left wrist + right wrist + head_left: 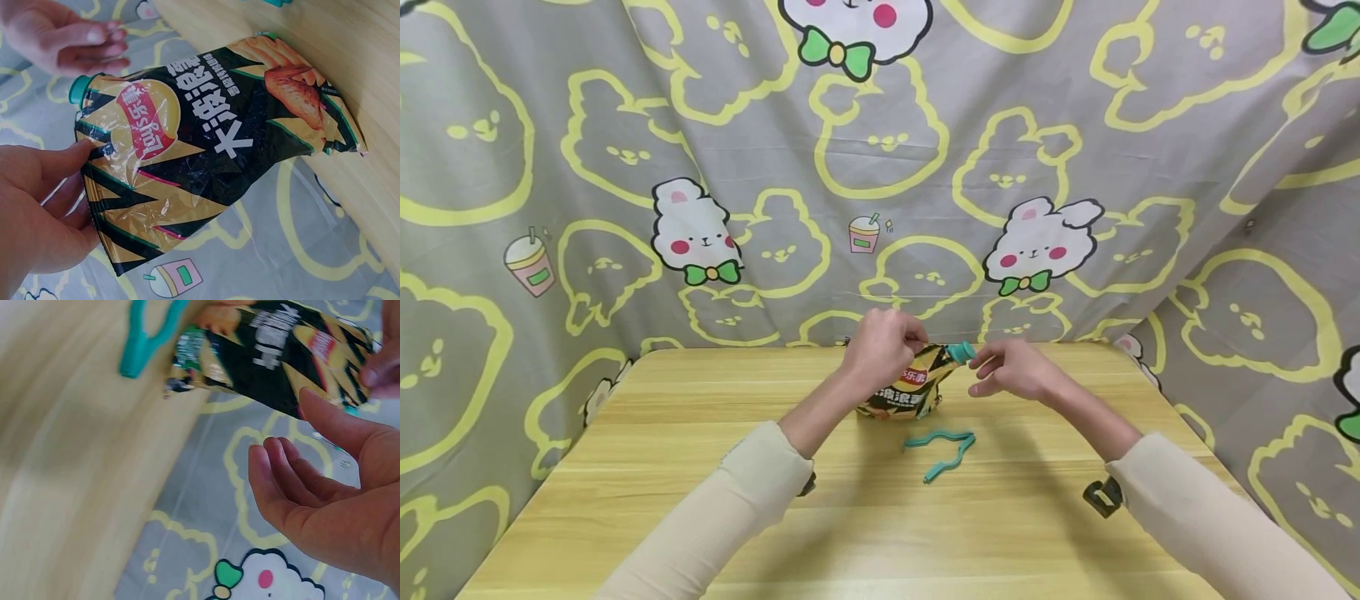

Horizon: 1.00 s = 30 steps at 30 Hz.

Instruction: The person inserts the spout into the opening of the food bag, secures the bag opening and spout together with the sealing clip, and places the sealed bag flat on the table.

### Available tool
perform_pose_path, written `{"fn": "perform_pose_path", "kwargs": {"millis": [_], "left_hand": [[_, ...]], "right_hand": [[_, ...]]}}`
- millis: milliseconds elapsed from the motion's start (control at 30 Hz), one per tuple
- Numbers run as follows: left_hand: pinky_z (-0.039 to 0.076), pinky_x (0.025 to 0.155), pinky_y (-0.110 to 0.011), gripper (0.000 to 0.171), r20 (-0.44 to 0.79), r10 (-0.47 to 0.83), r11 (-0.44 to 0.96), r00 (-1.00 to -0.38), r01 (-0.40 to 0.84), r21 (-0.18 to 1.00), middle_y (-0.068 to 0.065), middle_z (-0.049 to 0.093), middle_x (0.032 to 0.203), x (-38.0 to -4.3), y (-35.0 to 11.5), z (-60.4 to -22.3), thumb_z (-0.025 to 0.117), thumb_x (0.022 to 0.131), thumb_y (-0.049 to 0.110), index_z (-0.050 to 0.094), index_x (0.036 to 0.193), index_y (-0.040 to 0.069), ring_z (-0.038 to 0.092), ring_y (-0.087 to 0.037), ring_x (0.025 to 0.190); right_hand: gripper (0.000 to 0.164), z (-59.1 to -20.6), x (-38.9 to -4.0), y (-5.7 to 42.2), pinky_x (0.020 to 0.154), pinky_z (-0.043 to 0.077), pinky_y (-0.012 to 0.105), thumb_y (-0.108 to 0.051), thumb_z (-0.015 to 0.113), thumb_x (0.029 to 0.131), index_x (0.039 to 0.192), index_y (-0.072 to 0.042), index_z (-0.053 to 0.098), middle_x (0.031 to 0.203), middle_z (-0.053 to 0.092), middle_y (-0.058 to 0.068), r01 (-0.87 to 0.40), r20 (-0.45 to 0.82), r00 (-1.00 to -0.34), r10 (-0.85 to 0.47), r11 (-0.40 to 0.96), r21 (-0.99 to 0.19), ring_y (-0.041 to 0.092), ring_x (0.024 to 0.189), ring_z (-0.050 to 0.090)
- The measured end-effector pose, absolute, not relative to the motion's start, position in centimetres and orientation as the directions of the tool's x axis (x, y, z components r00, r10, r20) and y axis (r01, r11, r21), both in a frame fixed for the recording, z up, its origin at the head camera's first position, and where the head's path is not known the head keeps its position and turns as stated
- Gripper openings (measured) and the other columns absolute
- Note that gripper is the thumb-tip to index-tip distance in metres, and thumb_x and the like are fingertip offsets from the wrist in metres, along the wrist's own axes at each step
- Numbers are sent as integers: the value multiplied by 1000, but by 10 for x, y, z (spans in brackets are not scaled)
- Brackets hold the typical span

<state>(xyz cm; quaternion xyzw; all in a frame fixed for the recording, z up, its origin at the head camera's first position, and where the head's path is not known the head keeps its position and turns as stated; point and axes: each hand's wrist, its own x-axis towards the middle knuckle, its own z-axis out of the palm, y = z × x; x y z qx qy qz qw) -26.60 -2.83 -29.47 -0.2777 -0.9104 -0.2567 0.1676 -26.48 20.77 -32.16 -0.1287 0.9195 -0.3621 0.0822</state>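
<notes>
Grey patterned curtain (865, 171) across the back and both sides. Hangs in soft folds, covered with yellow cartoon outlines, white rabbits in green bows and small pink cups. Below, light wood-grain table (917, 550), reaching back to the cloth. From the near side, pale left sleeve (722, 500) and matching right sleeve (1195, 508), stretching forward over the wood. Near the table's far edge, black-and-gold snack bag (169, 169), lower end on the wood, upper end raised (complete with red-and-yellow badge and printed chicken wing). Left hand (886, 346) at its top edge, pinching firmly, thumb on the printed front, fingers behind. Right hand (1015, 371) just beside the bag's upper corner, thumb and fingers apart, fingers loosely curved; cannot tell whether touching. On the wood in front of the bag, turquoise clip (953, 435), lying spread in a V. Last, turquoise spout-like piece (961, 352), jutting from that same upper corner, near the right fingertips.
</notes>
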Motion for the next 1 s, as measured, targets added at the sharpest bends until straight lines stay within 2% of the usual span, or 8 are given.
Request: {"fn": "perform_pose_path", "kwargs": {"millis": [200,333,467,567,733,1000], "left_hand": [[62,77,-32,26,454,421,709,-786,597,376,-4,80,92,-267,-29,-295,64,89,-8,83,91,10,76,-18,86],[62,77,-32,27,459,420,702,-783,600,383,-3,79,91,-267,-29,-295,63,89,-8,83,90,10,76,-18,86],[62,78,-32,27,454,420,704,-786,598,384,-3,79,92,-267,-29,-295,63,89,-8,83,91,11,76,-18,86],[62,78,-32,27,453,423,706,-785,599,377,-3,80,93,-267,-29,-295,63,89,-7,83,92,11,76,-18,87],[62,79,-32,29,459,427,707,-779,604,368,-2,80,93,-268,-29,-295,62,89,-8,83,91,11,76,-17,87],[61,79,-33,29,465,426,705,-777,607,368,-2,79,92,-268,-29,-295,62,89,-8,83,90,11,76,-17,87]], "right_hand": [[42,-348,-259,206,87,57,42,-16,87,78,114,-1,70,107,72,14,-165,-78,-953,-293,718,-676,26,101,67],[38,-364,-256,204,90,56,43,-10,86,77,111,-1,70,110,71,18,-178,-63,-952,-300,709,-682,31,103,67],[39,-379,-250,201,89,57,44,-1,83,71,108,-1,71,110,71,18,-195,-55,-950,-309,720,-666,30,100,67],[39,-390,-247,197,84,57,43,4,79,66,104,-3,72,106,73,14,-254,-12,-943,-331,745,-616,29,96,68],[37,-405,-244,192,76,56,40,7,74,62,95,-9,74,97,75,6,-312,43,-938,-344,785,-535,26,90,67],[35,-416,-243,190,62,52,29,12,72,61,89,-10,75,86,74,4,-275,35,-947,-320,747,-605,13,75,66]]}}
